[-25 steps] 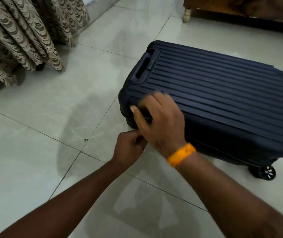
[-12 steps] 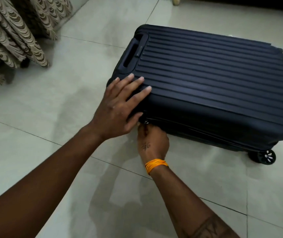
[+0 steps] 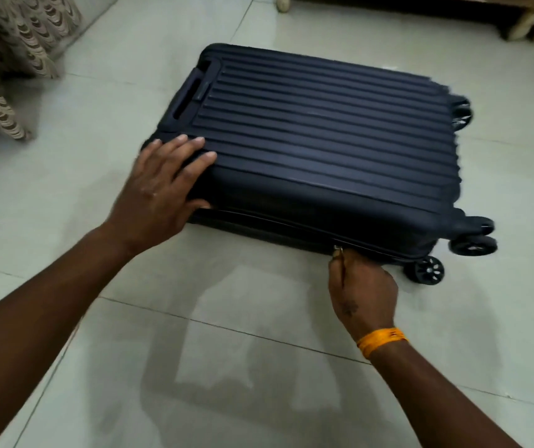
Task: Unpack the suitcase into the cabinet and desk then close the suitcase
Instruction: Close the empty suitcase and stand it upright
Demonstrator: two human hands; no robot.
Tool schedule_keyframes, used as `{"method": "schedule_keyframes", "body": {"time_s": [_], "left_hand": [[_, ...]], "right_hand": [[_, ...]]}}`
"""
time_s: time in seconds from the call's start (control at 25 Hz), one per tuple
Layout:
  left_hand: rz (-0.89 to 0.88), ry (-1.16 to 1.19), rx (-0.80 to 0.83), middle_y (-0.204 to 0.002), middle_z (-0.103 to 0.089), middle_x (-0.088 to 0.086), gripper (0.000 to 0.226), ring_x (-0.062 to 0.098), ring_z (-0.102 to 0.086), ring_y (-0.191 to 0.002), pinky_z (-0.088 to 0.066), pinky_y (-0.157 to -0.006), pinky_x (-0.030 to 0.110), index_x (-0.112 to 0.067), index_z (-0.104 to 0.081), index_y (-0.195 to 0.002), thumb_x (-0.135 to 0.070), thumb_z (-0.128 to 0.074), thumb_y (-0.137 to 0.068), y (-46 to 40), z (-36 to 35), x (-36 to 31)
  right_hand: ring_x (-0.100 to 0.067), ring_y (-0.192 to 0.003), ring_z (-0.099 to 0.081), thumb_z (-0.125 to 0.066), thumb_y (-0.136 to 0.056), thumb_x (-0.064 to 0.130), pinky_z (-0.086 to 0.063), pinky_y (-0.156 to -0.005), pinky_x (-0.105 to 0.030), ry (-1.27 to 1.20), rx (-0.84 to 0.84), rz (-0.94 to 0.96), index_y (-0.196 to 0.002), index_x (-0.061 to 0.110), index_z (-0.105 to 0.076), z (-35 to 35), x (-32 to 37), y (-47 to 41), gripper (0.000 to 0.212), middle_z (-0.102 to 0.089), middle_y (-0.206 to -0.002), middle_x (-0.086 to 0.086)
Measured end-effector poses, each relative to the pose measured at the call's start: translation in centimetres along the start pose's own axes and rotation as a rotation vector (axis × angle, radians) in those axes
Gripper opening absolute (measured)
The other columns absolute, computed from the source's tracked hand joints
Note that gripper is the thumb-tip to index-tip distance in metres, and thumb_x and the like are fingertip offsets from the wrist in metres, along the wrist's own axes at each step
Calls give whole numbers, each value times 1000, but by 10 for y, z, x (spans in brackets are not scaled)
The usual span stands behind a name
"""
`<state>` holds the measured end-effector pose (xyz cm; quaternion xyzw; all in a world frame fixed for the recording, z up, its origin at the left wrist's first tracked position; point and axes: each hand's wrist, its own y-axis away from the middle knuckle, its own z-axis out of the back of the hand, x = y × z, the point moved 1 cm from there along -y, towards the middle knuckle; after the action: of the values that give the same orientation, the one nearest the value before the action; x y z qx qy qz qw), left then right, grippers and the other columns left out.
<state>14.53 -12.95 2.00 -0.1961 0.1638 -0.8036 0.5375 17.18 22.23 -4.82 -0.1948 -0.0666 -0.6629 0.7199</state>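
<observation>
Two hands were at work on the dark ribbed suitcase (image 3: 323, 150), which lay flat on the tiled floor (image 3: 97, 318) with its lid down. Your left hand (image 3: 162, 189) rested on the near left corner of the lid, its fingers (image 3: 194, 147) straight and spread, pressing flat on the ribs and holding nothing. Your right hand (image 3: 361, 291) sat low against the near side wall, its fingers curled and pinching the small metal zipper pull (image 3: 337, 250). That pull stood well along the zipper line (image 3: 259, 219), far to the right of your left fingers and close to the wheel end. Just beyond your right fingers, to the right, were the black wheels (image 3: 425, 270) at the near corner, with another pair (image 3: 474, 244) a little further out. The recessed carry handle (image 3: 191, 98) lay past your left fingers, on the far left edge of the lid. An orange band (image 3: 382, 341) circled your right wrist. Well off to the left of your left hand hung a patterned curtain (image 3: 16, 43), and beyond the suitcase a piece of wooden furniture (image 3: 453, 14) stood on pale legs.
</observation>
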Motion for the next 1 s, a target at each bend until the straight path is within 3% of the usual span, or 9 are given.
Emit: {"method": "schedule_keyframes", "body": {"time_s": [0.12,0.2,0.28,0.36,0.48,0.68,0.8,1.0], "left_hand": [[0,5,55,-160,-40,22,69,45,-37,-149,-29,-119,60,-3,-43,-153,-39,-63,-98,-9,-3,30],[20,27,104,-163,-38,13,69,44,-37,-148,-29,-119,57,-3,-43,-152,-32,-69,-94,-15,-5,45],[35,84,104,-159,-33,1,67,43,-38,-148,-30,-120,54,-10,-43,-153,-30,-68,-94,-16,-3,50],[66,118,70,-158,-35,0,68,41,-40,-148,-31,-120,53,-16,-40,-153,-31,-65,-92,-21,7,43],[16,128,52,-163,-38,16,77,39,-34,-152,-26,-122,58,-6,-44,-153,-34,-68,-86,-42,13,-24],[-396,40,170,-170,-25,17,94,35,-20,-158,-15,-127,57,-11,-24,-164,-54,-66,-92,-115,-6,-183],[-405,-25,202,-170,-25,16,105,36,-26,-155,-21,-124,58,-14,-19,-165,-60,-70,-87,-145,-13,-209],[-393,7,153,-166,-32,15,98,37,-38,-146,-31,-117,56,-17,-30,-161,-54,-76,-83,-144,-14,-207]], "right_hand": [[-34,-54,-61,-49,-98,31,-39,-48,-28,-1,-47,-40,-79,17,-60,13,-34,4,26,-63,-64,-5],[-33,-55,-61,-52,-100,28,-36,-50,-27,-35,-88,-66,-79,16,-60,14,-35,3,25,-63,-65,-5],[-32,-55,-60,-51,-99,29,-35,-51,-28,-74,-125,-101,-78,15,-60,13,-29,4,26,-62,-64,-5],[-31,-53,-59,-49,-99,29,-33,-50,-27,-97,-162,-120,-76,15,-60,10,-18,4,29,-61,-63,-5],[-29,-52,-59,-47,-101,29,-29,-52,-26,-108,-168,-107,-78,14,-61,6,-5,4,31,-62,-63,-6],[-33,-56,-61,-43,-97,33,-30,-51,-27,-142,-168,-99,-81,15,-60,3,-5,11,29,-64,-69,-6],[-30,-54,-61,-42,-96,34,-29,-51,-25,-151,-182,-93,-83,16,-63,4,-13,11,30,-65,-68,-3],[-30,-56,-62,-47,-97,34,-28,-50,-25,-16,-201,-74,-90,20,-66,18,-42,8,25,-66,-70,-2]]}}
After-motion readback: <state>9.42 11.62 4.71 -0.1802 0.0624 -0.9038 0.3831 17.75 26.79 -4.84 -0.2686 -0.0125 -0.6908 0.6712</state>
